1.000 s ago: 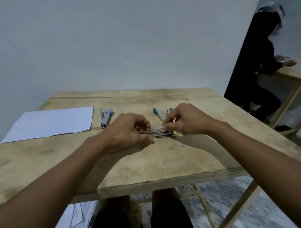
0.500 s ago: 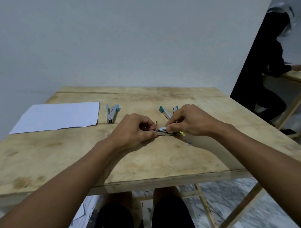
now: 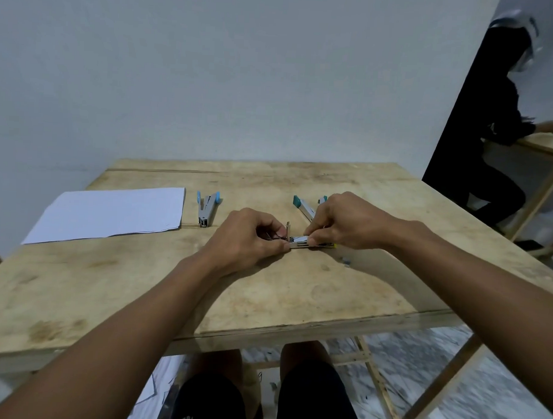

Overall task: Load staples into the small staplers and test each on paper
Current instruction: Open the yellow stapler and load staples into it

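Note:
A small metal stapler with a yellow end (image 3: 302, 242) lies on the wooden table (image 3: 266, 290) between my hands. My left hand (image 3: 250, 238) pinches its left end, where the pusher rod sticks up. My right hand (image 3: 344, 219) presses on its top with thumb and fingers. A teal-tipped stapler (image 3: 303, 207) lies open just behind my right hand, partly hidden by it. A blue-tipped stapler (image 3: 206, 208) rests further left, beside a stack of white paper (image 3: 112, 214). A few loose staples (image 3: 345, 261) lie right of the held stapler.
Another person in dark clothes (image 3: 497, 129) sits at a second wooden table (image 3: 550, 146) at the far right. The wall stands close behind my table. Sheets of paper (image 3: 156, 383) lie on the floor beneath the table by my knees.
My hands stay on the yellow-ended stapler with only small finger shifts. The camera has tilted, so the table sits lower in view. The person at the right has reached an arm forward.

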A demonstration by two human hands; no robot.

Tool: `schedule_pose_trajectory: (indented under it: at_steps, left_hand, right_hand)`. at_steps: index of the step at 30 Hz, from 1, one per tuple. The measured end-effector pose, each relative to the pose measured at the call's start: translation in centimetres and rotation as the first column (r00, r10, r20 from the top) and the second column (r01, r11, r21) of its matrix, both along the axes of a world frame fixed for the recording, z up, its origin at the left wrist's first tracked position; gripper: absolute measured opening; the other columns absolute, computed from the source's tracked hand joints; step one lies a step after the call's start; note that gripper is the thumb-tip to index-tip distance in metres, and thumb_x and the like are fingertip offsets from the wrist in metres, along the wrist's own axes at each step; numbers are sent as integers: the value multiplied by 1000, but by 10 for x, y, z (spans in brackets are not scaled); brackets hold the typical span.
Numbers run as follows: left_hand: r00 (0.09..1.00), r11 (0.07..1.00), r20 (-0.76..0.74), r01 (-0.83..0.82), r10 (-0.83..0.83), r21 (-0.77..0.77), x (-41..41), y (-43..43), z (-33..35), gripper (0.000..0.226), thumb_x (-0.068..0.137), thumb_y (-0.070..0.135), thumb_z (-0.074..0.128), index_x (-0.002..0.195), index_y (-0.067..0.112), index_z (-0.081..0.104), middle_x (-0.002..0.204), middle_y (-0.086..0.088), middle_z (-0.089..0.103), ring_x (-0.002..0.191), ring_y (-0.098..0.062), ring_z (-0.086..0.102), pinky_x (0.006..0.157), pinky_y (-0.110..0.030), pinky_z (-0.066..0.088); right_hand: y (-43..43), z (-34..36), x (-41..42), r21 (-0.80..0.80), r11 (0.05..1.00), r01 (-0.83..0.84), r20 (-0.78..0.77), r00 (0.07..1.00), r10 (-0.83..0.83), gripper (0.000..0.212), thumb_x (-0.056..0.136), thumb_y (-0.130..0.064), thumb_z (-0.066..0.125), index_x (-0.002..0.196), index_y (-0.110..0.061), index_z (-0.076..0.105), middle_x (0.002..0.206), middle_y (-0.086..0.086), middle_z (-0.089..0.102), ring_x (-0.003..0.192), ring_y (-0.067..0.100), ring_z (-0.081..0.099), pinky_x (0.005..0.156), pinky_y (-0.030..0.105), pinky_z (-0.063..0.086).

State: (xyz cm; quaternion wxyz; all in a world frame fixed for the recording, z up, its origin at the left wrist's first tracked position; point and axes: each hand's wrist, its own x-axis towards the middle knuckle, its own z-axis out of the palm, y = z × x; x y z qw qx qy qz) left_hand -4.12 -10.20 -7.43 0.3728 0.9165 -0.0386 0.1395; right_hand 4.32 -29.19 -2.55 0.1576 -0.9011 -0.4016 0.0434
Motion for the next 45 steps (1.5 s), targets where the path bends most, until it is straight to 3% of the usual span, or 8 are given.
schedule_pose_trajectory:
  at_steps: [4, 13, 22, 24, 28, 30, 36, 45]
  left_hand:
    - [1000, 1000, -5, 4, -4, -23, 0, 0, 0, 10, 77, 29, 80, 85, 22, 76, 69, 9, 70, 58, 5, 60, 55, -8, 44]
    - [1000, 999, -8, 16, -17, -51, 2, 2, -2, 10, 77, 29, 80, 83, 22, 77, 69, 8, 71, 57, 6, 59, 56, -8, 42]
    - [1000, 997, -11, 20, -21, -78, 0, 1, -2, 9, 77, 25, 81, 83, 20, 77, 67, 9, 70, 56, 6, 59, 55, -7, 41]
    - [1000, 997, -12, 22, -23, -78, 0, 1, -1, 9, 77, 25, 80, 83, 20, 77, 68, 8, 70, 56, 6, 59, 55, -6, 41]
    - [1000, 998, -15, 13, -14, -53, 1, 0, -1, 9, 78, 29, 79, 84, 23, 77, 66, 10, 68, 56, 6, 57, 53, -7, 39]
    - [1000, 998, -20, 10, -11, -60, 1, 1, -1, 8, 78, 30, 79, 82, 24, 76, 66, 10, 69, 57, 4, 58, 56, -12, 43]
    - [999, 995, -23, 21, -24, -97, -1, 1, -1, 6, 78, 25, 79, 77, 21, 75, 67, 6, 71, 58, 1, 61, 58, -15, 47]
    - [1000, 998, 3, 10, -10, -54, 2, 2, -3, 11, 77, 28, 80, 87, 24, 78, 73, 8, 73, 67, -2, 66, 66, -23, 54]
  right_hand:
    - [-3, 4, 0, -15, 1000, 21, 3, 1000, -21, 21, 85, -18, 73, 105, -20, 77, 98, -7, 77, 74, -4, 62, 67, 12, 46]
    - [3, 10, -16, -15, 999, -52, -14, 999, 51, 38, 92, 0, 54, 103, -28, 78, 76, -23, 51, 75, -6, 50, 60, 4, 36]
    - [-20, 21, -3, -172, 985, 32, 74, 997, -20, 51, 79, 7, 48, 95, -29, 80, 100, -4, 69, 88, 18, 63, 75, 34, 54]
    - [-20, 21, -4, -159, 986, 48, 70, 997, -38, 43, 82, 2, 51, 95, -28, 80, 98, -6, 68, 86, 10, 63, 72, 25, 51]
    - [-3, 22, -13, 130, 990, 59, 17, 998, -61, 11, 82, -17, 73, 89, -21, 80, 80, -13, 72, 65, -14, 59, 57, 2, 39]
    - [9, 21, -19, 209, 978, 31, 26, 999, -38, 5, 79, -22, 77, 83, -19, 80, 78, -9, 75, 66, -7, 63, 61, 9, 45]
    - [30, 20, -30, 162, 987, 4, 157, 987, -30, 8, 77, -19, 71, 76, -20, 79, 73, -5, 76, 71, 9, 69, 70, 27, 55]
    - [20, 11, -28, 96, 989, 110, 251, 959, -131, 7, 72, -18, 69, 69, -17, 75, 69, -3, 72, 69, 16, 66, 64, 31, 53]
